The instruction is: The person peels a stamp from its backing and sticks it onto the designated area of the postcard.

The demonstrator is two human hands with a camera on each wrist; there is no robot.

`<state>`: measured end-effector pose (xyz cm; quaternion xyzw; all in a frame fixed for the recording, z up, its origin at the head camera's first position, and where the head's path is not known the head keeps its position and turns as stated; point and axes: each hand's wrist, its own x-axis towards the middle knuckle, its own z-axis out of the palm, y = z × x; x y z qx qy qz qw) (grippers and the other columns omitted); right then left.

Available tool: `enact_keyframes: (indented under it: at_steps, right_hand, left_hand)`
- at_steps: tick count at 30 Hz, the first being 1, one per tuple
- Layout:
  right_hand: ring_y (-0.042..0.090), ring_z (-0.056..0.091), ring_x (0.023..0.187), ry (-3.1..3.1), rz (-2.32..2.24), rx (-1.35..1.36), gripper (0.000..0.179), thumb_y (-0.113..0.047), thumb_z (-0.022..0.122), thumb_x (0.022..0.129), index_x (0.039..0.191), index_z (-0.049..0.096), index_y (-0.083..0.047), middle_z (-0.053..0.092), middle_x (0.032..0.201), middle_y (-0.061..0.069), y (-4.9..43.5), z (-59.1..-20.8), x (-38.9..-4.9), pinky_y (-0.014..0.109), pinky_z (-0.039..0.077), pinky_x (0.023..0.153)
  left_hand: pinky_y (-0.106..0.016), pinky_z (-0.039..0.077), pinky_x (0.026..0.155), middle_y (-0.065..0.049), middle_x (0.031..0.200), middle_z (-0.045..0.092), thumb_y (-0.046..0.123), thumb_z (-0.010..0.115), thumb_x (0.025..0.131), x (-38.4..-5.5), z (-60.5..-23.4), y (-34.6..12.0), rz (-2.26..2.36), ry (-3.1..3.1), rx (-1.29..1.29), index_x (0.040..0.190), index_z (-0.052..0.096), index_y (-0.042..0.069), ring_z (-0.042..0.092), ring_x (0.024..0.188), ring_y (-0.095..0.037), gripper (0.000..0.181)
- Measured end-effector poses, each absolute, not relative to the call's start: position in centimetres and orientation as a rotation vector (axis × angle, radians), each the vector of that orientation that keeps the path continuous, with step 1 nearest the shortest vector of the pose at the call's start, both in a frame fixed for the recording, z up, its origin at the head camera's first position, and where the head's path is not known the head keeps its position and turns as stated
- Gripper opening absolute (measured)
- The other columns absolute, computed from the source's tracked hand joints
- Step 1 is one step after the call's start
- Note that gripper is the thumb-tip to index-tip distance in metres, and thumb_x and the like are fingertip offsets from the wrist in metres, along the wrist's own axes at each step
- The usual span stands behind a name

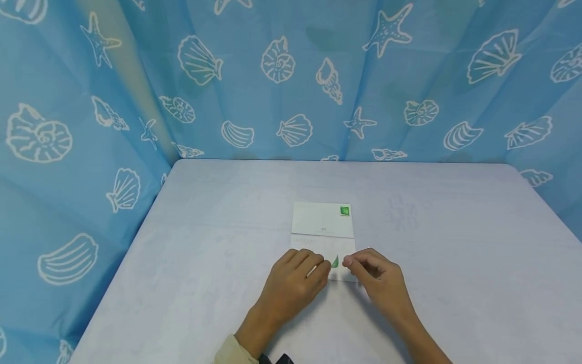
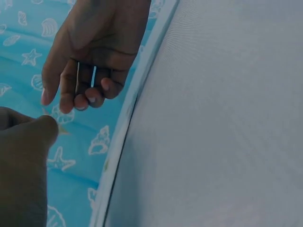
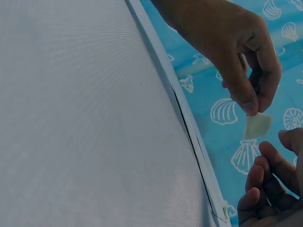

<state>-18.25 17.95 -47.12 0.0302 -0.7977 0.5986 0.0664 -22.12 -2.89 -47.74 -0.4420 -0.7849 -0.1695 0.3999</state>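
My left hand [image 1: 295, 278] pinches a small stamp [image 1: 335, 262] between thumb and fingertip. Its green face shows in the head view, and its pale back [image 3: 258, 126] shows in the right wrist view. Just to the right, my right hand [image 1: 382, 278] has its thumb and fingertips close to the stamp. In the left wrist view the fingers of this right hand [image 2: 94, 71] are loosely bent, thumb apart from the forefinger. Under the hands lies a white envelope [image 1: 345, 247], partly covered by them. Beyond it lies another white envelope [image 1: 313, 217] bearing a green stamp [image 1: 344, 211] at its upper right corner.
A pale cloth covers the table [image 1: 218, 212]. Blue curtains [image 1: 245, 101] printed with white shells and starfish hang behind the far edge and along the sides. A small dark object [image 1: 284, 359] shows at the bottom edge, beside the left sleeve [image 1: 234, 351].
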Motion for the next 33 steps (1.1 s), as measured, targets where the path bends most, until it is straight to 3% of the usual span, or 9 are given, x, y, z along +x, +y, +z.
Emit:
enact_keyframes:
  at_steps: [4,13,19,25,33]
  right_hand:
    - [0.018,0.056,0.073,-2.406,1.799,0.068,0.016,-0.026,0.073,0.093,0.091,0.075,-0.011,0.065,0.091,0.005,17.7,-47.2,-18.2,0.025,0.049,0.061]
    - [0.017,0.060,0.080,-2.429,1.746,0.129,0.002,-0.018,0.075,0.092,0.090,0.076,-0.017,0.070,0.094,-0.001,17.7,-47.2,-18.2,0.024,0.051,0.067]
    - [0.017,0.059,0.080,-2.450,1.725,0.118,0.007,-0.023,0.076,0.091,0.091,0.076,-0.016,0.068,0.093,-0.001,17.8,-47.2,-18.3,0.024,0.051,0.066]
    - [0.015,0.058,0.080,-2.423,1.637,0.094,0.003,-0.017,0.077,0.090,0.092,0.076,-0.014,0.068,0.092,-0.002,18.0,-47.4,-18.4,0.022,0.049,0.067]
    - [0.015,0.056,0.079,-2.367,1.609,0.104,0.005,-0.009,0.077,0.089,0.092,0.076,-0.013,0.066,0.093,-0.001,18.1,-47.8,-18.5,0.020,0.049,0.069]
  left_hand:
    - [-0.027,0.052,0.081,0.001,0.095,0.067,0.009,0.052,0.103,-21.8,-47.5,-2.9,-0.277,-1.958,-1.172,0.096,0.071,0.010,0.064,0.088,-0.014,0.021]
    - [-0.027,0.052,0.077,0.001,0.094,0.067,0.009,0.050,0.102,-22.0,-47.7,-2.7,-0.342,-1.941,-1.162,0.094,0.072,0.009,0.064,0.087,-0.014,0.024]
    - [-0.025,0.051,0.076,0.002,0.094,0.068,0.011,0.057,0.099,-22.1,-47.9,-2.7,-0.421,-1.991,-1.151,0.094,0.073,0.010,0.063,0.087,-0.012,0.017]
    - [-0.025,0.050,0.079,0.005,0.094,0.067,0.014,0.071,0.091,-22.4,-48.2,-2.7,-0.615,-2.080,-1.079,0.094,0.075,0.012,0.062,0.088,-0.011,0.005]
    - [-0.024,0.049,0.072,0.005,0.093,0.065,0.011,0.078,0.086,-23.0,-48.6,-3.0,-0.862,-2.126,-0.974,0.092,0.074,0.013,0.062,0.082,-0.011,0.007]
